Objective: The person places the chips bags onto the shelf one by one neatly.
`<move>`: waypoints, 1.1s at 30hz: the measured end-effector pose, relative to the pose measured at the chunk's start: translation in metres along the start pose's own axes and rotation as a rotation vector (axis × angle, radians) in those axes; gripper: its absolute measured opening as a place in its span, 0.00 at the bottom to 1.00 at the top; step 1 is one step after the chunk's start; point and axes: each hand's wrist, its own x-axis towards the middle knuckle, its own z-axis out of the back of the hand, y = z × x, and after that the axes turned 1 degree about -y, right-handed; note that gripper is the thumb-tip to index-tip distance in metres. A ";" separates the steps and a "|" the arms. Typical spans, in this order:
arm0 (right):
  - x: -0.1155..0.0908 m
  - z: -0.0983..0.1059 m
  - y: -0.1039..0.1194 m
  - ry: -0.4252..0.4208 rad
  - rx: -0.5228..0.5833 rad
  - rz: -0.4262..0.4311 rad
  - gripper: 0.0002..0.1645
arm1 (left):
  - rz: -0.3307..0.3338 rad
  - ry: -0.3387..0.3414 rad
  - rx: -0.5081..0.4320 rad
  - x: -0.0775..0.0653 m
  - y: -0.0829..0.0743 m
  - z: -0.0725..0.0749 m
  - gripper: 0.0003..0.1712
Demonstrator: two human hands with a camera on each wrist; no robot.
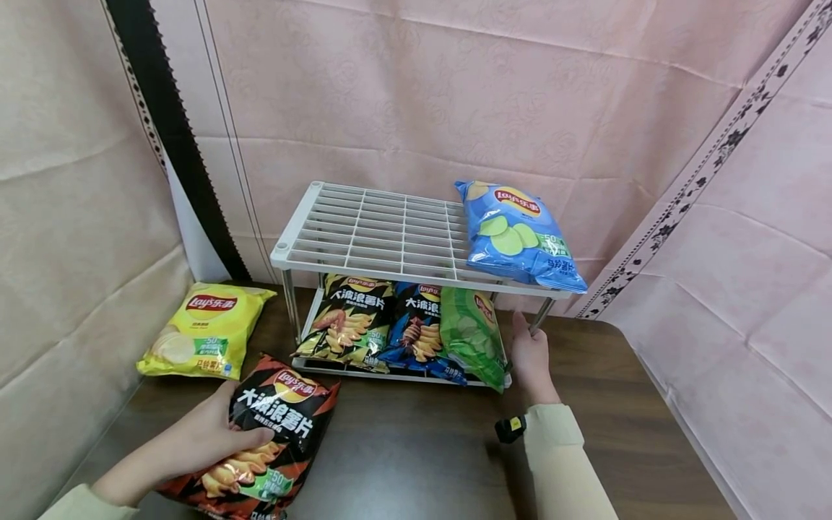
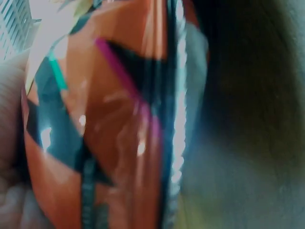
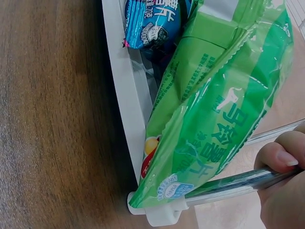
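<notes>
My left hand (image 1: 198,437) grips a red and black bag of potato chips (image 1: 286,415) by its left side, thumb across the front, over the near left of the table. In the left wrist view the bag (image 2: 114,114) is blurred and fills much of the picture. My right hand (image 1: 529,357) is at the right end of a white two-tier rack (image 1: 383,227). Its fingers curl round the rack's metal post (image 3: 228,187) in the right wrist view. Right beside that post, a green chip bag (image 3: 209,119) leans on the lower tier.
A yellow chip bag (image 1: 204,328) lies left of the rack. On the lower tier are a black chip bag (image 1: 351,318) and a dark blue one (image 1: 419,325). A light blue bag (image 1: 516,231) lies on the top tier's right end. Pink cloth (image 1: 416,94) hangs behind.
</notes>
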 end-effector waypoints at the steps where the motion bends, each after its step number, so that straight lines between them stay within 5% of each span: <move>1: 0.000 0.000 0.000 0.000 -0.002 0.001 0.37 | 0.000 0.004 -0.004 0.000 -0.001 0.000 0.61; 10: 0.000 0.002 -0.001 0.018 -0.022 0.002 0.40 | -0.005 0.043 -0.055 -0.002 -0.015 0.000 0.65; 27: 0.000 0.000 -0.002 0.028 0.014 0.041 0.40 | -0.180 0.027 -0.223 -0.023 -0.057 0.015 0.47; 33: -0.001 0.001 -0.002 0.025 -0.004 0.026 0.40 | -0.224 -0.049 -0.229 -0.027 -0.079 0.023 0.47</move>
